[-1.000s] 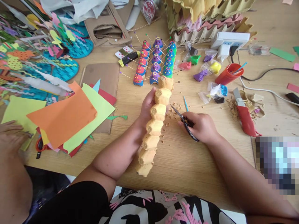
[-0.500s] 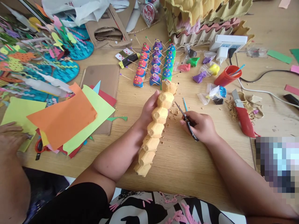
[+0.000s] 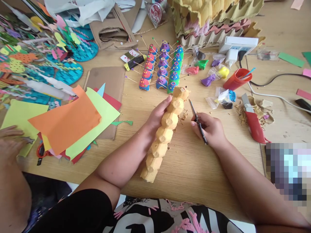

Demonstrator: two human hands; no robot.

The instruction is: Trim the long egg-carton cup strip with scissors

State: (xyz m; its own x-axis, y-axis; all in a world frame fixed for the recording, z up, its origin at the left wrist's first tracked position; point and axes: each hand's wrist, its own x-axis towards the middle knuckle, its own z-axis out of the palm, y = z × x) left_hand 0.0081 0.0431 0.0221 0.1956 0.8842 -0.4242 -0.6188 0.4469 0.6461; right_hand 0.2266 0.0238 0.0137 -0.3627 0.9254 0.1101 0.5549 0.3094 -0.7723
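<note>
now left hand [image 3: 157,115] grips egg-carton strip [image 3: 163,134]; right hand [image 3: 210,129] holds scissors [image 3: 198,121], blades near strip's far end.

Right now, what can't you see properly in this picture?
- Head view: the blurred block at the right edge hides whatever is there.
- The left hand has its fingers hidden behind the egg-carton strip.
- The right hand covers the scissors handles.

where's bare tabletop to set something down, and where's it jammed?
Free: the near table between the egg carton strip and the right hand with the scissors; also between the coloured paper sheets and the left hand. Crowded: painted cups, clay bags, red cup.
</note>
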